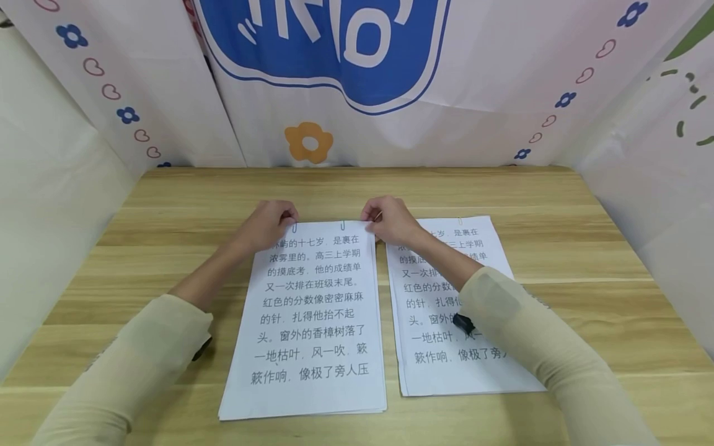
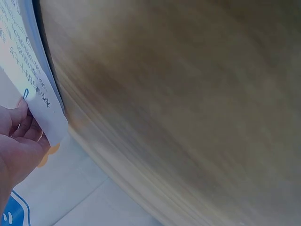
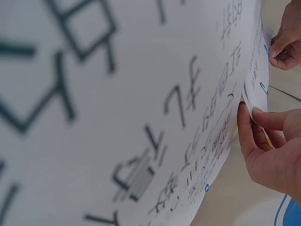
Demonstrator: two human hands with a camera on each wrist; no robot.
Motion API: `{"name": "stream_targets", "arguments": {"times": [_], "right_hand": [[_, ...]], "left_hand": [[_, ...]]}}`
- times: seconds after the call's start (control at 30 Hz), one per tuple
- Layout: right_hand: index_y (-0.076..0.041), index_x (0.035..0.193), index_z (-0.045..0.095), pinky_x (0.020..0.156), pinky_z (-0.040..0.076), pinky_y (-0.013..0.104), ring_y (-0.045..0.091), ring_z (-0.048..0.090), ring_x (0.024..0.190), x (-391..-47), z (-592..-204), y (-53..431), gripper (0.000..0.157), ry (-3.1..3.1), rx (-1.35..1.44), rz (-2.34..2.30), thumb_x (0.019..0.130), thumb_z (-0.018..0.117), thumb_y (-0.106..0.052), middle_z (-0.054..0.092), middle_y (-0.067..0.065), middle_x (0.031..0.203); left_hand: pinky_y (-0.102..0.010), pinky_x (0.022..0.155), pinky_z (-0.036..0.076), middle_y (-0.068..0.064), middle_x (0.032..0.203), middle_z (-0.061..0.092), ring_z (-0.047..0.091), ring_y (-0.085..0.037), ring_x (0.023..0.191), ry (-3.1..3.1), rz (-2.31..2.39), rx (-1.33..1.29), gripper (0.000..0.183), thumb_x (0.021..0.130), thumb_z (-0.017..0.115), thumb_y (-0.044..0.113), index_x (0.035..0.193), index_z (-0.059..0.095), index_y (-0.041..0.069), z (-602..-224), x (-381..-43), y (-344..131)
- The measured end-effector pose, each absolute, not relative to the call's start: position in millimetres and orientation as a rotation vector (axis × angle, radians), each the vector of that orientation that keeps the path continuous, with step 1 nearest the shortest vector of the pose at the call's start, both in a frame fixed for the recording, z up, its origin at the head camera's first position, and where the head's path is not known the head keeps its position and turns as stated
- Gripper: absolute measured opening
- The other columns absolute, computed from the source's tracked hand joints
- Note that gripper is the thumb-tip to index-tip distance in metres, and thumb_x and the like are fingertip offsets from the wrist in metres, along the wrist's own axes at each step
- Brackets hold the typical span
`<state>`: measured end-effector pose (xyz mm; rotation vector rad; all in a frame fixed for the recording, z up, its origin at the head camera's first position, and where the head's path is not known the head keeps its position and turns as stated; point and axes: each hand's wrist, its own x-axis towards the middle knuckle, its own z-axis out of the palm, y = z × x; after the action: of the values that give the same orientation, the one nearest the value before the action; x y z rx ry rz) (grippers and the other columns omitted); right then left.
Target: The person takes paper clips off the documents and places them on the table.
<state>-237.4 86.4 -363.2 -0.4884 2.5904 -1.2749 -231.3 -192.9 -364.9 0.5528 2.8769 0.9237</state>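
A stack of printed sheets lies on the wooden table, a blue paper clip and a green paper clip on its top edge. My left hand pinches that edge near the top left corner, its thumb by the blue clip in the left wrist view. At the top right corner, my right hand pinches the sheets between thumb and fingers. Something yellow shows behind its fingers; I cannot tell what it is. A second printed stack lies to the right, partly under my right forearm.
A yellowish paper clip sits on the right stack's top edge. Behind the wooden table hangs a white backdrop with a blue sign and an orange flower. White cloth also borders both sides.
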Motion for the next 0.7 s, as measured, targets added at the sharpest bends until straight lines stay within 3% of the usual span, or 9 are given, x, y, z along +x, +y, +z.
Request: {"name": "stream_targets", "arguments": {"times": [0.7], "right_hand": [[0.002,0.098,0.07,0.066,0.059,0.028,0.023,0.062,0.084,-236.8,-362.7,86.0,0.014,2.597,-0.459,-1.285,0.09,0.066,0.013,0.066,0.015,0.096]], "left_hand": [[-0.037,0.077,0.052,-0.024,0.099,0.069,0.065,-0.032,0.086,2.903,0.943,0.494,0.015,0.102,0.053,-0.007,0.103,0.068,-0.008,-363.7,-227.7,-189.6]]}}
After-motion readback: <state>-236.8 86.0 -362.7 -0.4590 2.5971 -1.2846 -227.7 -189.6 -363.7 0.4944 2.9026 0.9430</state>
